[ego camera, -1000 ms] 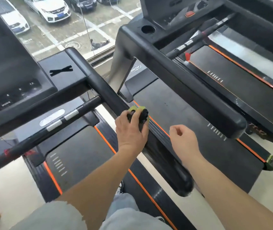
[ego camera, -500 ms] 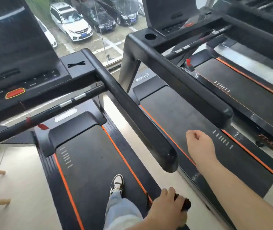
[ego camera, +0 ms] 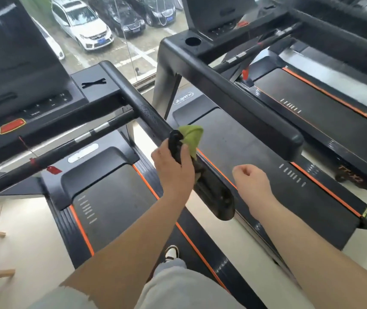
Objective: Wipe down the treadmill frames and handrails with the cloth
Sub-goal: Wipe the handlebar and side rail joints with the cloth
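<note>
Cloth (ego camera: pixel 192 135), green and bunched, is seen in the head view pressed against the far side of the black handrail (ego camera: pixel 143 108) of the near treadmill (ego camera: pixel 111 204), past the middle of its length toward the rounded end. It is held there by the left hand (ego camera: pixel 172 169), whose fingers are wrapped round rail and cloth together, so that a slide along the rail would wipe it. The right hand (ego camera: pixel 250 178) is kept in the air just beside the rail, above the neighbouring belt (ego camera: pixel 245 139), fingers curled in on nothing; it is judged idle. The neighbouring handrail (ego camera: pixel 245 112) is not touched.
</note>
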The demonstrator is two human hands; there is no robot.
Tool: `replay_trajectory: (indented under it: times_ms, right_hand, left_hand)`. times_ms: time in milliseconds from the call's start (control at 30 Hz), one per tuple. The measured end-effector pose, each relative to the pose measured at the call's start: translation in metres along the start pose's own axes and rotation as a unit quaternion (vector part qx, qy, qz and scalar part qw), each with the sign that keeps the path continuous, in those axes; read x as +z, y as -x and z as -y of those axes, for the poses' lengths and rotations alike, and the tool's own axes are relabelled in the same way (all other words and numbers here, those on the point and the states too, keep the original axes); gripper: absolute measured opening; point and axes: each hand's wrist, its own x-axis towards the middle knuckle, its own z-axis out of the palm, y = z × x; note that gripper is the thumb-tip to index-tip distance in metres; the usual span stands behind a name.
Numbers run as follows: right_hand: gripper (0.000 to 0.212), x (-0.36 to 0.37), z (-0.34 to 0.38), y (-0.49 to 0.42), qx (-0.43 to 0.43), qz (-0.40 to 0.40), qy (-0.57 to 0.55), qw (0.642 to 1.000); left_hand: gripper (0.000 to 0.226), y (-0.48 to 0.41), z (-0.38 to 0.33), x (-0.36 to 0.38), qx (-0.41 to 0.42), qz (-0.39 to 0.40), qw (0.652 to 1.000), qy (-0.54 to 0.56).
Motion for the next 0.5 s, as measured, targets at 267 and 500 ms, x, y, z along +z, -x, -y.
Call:
replay_trajectory:
  times_ms: [267,500]
  right_hand:
    - [0.017,0.003,-0.021,0.003,0.05,-0.038,0.012,0.998]
    - [0.018,-0.052,-0.034,0.006,0.144,-0.085,-0.074,0.983]
  left_hand:
    - [0.048,0.096,0.042,0.05,-0.429,0.097,0.892,0.102]
    - [0.029,0.107,-0.013,0.035,-0.448,0.502,0.729,0.124]
